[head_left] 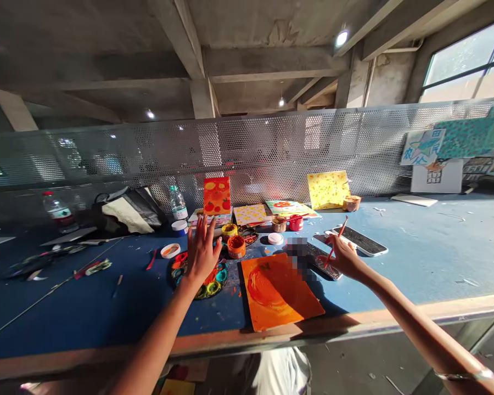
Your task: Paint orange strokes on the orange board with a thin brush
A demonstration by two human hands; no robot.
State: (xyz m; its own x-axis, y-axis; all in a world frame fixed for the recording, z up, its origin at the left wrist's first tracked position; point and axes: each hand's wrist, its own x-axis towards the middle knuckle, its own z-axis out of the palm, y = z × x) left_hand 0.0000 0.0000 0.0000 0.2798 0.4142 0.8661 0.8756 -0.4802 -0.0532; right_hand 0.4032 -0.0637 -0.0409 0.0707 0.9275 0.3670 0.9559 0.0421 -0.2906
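My left hand (201, 252) is raised with its fingers spread, above the round paint palette (219, 281) and holding nothing. Just right of it stand an open orange paint jar (236, 249) and a yellow paint jar (229, 230). My right hand (342, 255) grips a thin paintbrush (344, 224), tilted with its lower end pointing down and left. Below that hand lies a dark phone-like slab (327, 264), partly blurred out. In front of me an orange painted sheet (267, 299) with a round fruit shape lies near the table edge, half in shadow.
Behind the jars, a red fruit painting (217, 196) and a yellow painting (328, 190) lean by the perforated metal screen (263, 148). A white-edged phone (362, 241) lies to the right. Bottles (178, 204) and a black bag (127, 211) stand left. A white lid (275, 238) lies mid-table.
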